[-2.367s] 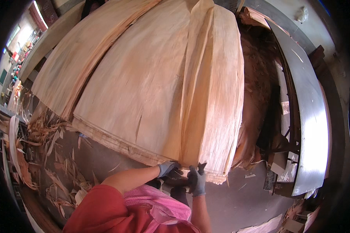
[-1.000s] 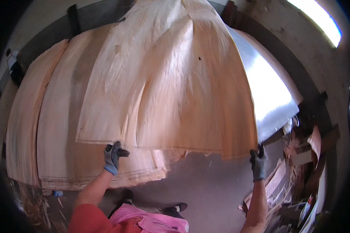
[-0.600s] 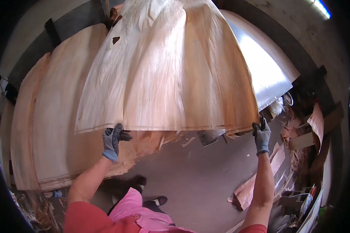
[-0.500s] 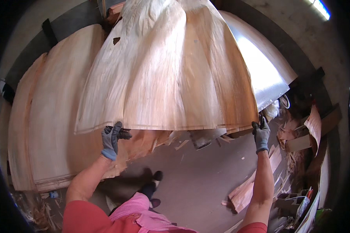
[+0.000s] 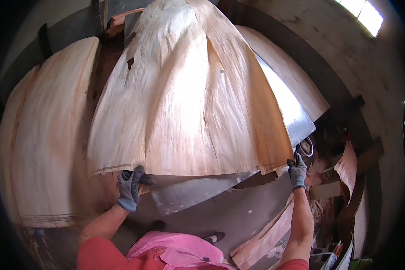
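The hands work at the lower part of the frame, gloved and well apart. The left hand [image 5: 129, 188] pinches the front edge of the sheet [image 5: 180, 126] left of center, leaving the sheet's left corner unsupported; the right hand [image 5: 297, 173] pinches its right front corner. A wood scrap [image 5: 263, 236] lies on the floor [image 5: 202, 220] at lower right. The sheet fills the middle of the frame, rippled lengthwise, and runs up to the top. The metal plate [image 5: 189, 193] shows below its front edge and along its right side; contact between the two cannot be determined.

Step in hand (judged): positioning the sheet over the plate. Next move (judged): it calls for level hands and an even outward pull to ease the folds before lowering. Uneven tension could spread the dark hole [image 5: 130, 63] at upper left. The stack [image 5: 49, 135] stands at left; the window [image 5: 369, 18] is at upper right.
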Motion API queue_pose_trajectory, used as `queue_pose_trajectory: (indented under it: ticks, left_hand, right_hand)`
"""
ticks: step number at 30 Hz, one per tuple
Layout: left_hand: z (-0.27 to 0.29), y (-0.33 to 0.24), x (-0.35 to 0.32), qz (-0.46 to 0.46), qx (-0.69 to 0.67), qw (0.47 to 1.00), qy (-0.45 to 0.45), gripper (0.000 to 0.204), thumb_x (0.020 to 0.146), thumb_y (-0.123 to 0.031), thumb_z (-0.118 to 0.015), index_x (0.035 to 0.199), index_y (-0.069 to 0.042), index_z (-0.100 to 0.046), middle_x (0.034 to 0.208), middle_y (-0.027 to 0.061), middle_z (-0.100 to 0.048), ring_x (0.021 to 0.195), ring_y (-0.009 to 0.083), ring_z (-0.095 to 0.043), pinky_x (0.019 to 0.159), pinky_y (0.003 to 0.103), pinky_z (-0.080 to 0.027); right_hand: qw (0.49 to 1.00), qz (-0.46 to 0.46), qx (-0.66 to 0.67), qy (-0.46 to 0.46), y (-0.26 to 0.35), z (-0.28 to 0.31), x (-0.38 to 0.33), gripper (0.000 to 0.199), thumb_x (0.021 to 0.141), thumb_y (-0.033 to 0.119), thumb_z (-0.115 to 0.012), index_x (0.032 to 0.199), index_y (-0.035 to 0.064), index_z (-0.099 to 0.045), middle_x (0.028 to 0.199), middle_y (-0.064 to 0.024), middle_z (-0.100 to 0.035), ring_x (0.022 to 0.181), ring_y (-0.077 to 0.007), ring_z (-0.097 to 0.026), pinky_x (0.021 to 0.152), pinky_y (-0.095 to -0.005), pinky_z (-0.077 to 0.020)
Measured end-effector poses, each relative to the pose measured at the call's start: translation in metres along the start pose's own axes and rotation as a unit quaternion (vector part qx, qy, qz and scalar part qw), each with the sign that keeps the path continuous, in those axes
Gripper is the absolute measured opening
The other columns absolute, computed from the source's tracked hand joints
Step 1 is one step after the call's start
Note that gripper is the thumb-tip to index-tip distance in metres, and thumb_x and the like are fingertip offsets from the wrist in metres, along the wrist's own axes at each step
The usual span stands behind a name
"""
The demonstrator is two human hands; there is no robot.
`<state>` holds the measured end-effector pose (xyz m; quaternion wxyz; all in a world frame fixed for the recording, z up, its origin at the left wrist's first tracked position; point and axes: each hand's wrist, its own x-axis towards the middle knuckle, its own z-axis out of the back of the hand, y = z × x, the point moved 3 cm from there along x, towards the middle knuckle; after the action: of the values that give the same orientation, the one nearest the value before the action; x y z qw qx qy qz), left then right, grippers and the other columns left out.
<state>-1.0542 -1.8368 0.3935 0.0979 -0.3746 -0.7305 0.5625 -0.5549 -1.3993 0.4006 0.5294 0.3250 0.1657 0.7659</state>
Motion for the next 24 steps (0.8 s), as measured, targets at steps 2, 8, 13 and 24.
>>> queue_pose_trajectory:
  ticks: [2,8,13,24]
  left_hand:
    - [-0.028,0.009,-0.006,0.004,-0.013,0.999,-0.031,0.027,0.094,-0.021,-0.067,0.077,0.0,-0.064,0.066,0.0138,-0.069,0.056,0.0245,-0.069,0.052,0.036,-0.056]
    - [-0.11,0.084,-0.02,0.069,-0.053,0.99,-0.107,0.027,0.093,-0.023,-0.067,0.082,0.001,-0.066,0.071,0.018,-0.07,0.054,0.0278,-0.068,0.048,0.039,-0.057]
    - [-0.161,0.16,-0.028,0.176,-0.089,0.971,-0.139,0.026,0.094,-0.028,-0.064,0.093,-0.002,-0.064,0.086,0.0193,-0.071,0.062,0.0292,-0.07,0.048,0.042,-0.056]
    - [-0.208,0.265,0.002,0.206,-0.183,0.948,-0.16,0.04,0.097,-0.04,-0.041,0.112,-0.007,-0.058,0.095,0.0195,-0.067,0.078,0.0402,-0.07,0.063,0.057,-0.057]
  right_hand:
    - [1.0,0.001,0.001,0.008,-0.009,0.007,0.017,0.047,0.084,0.013,-0.073,0.13,0.012,-0.062,0.11,-0.0137,-0.072,0.098,-0.0199,-0.069,0.084,-0.0337,-0.051]
    - [0.996,0.029,-0.066,0.057,-0.059,0.02,0.079,0.041,0.086,0.014,-0.069,0.126,0.0085,-0.062,0.109,-0.0131,-0.071,0.099,-0.024,-0.069,0.086,-0.0349,-0.0502]
    - [0.994,0.003,0.051,0.096,-0.178,0.009,0.129,0.039,0.084,0.0,-0.07,0.123,0.0028,-0.063,0.11,-0.0058,-0.07,0.092,-0.0151,-0.064,0.081,-0.0285,-0.0502]
    - [0.962,0.066,-0.232,0.125,-0.266,0.062,0.144,0.042,0.082,0.025,-0.069,0.122,0.016,-0.064,0.086,-0.0204,-0.069,0.078,-0.0398,-0.068,0.067,-0.0477,-0.0532]
